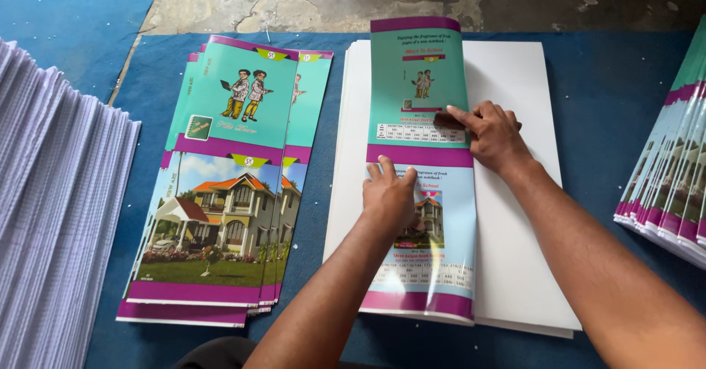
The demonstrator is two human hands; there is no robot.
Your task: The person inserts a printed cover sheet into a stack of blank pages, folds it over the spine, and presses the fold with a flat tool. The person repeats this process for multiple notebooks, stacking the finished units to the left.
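A glossy printed cover sheet (423, 90), folded lengthwise, lies on a stack of white sheets (515, 82); its upper half is teal with two cartoon figures, its lower half shows a house. My left hand (390, 196) presses flat on the sheet's lower half, fingers spread. My right hand (491, 135) rests on the teal half near the purple band, index finger stretched left along the sheet. Neither hand grips anything.
A fanned pile of the same folded covers (235, 185) lies to the left. A tall stack of white paper (51, 215) fills the far left, and more covers (673, 170) lie at the right edge. Blue mat (610, 82) below, bare concrete (331, 1) beyond.
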